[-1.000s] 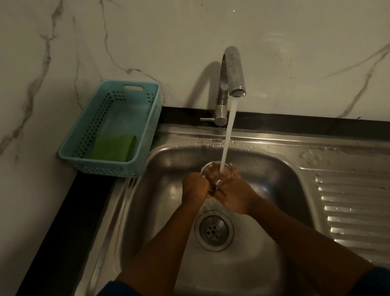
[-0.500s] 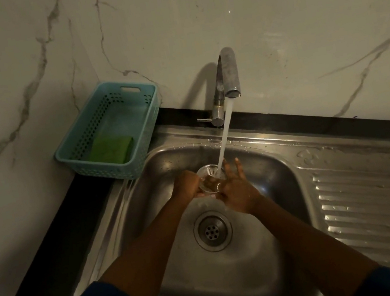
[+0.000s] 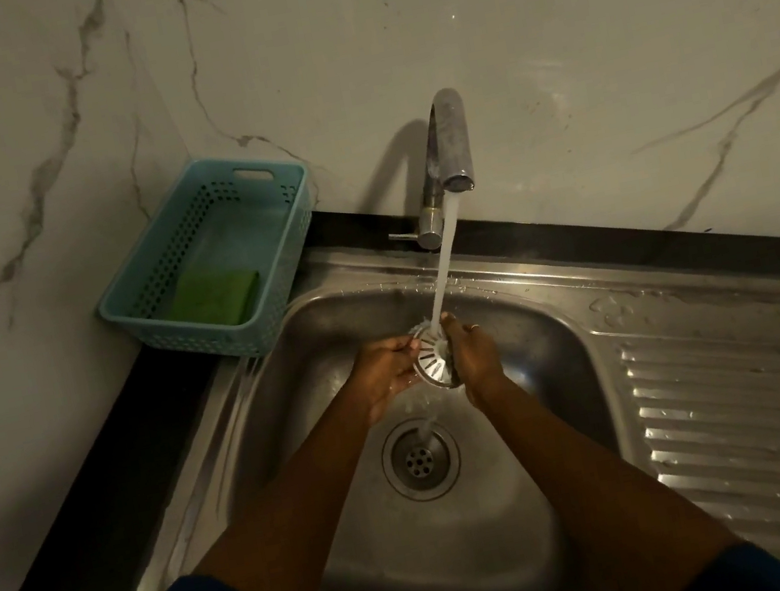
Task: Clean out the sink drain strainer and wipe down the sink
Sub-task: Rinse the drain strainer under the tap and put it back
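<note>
Both hands hold a round metal drain strainer with radial slots, tilted on edge above the steel sink bowl. My left hand grips its left rim. My right hand curls round its right side, a ring on one finger. Water from the tap falls onto the strainer's top and runs down into the open drain below.
A teal plastic basket with a green sponge stands on the black counter at the sink's back left corner. The ribbed steel drainboard lies to the right. Marble walls close off the back and left.
The strainer has turned from lying fairly flat under the stream to standing on edge, its slotted face now showing. My right hand's fingers have closed round it.
</note>
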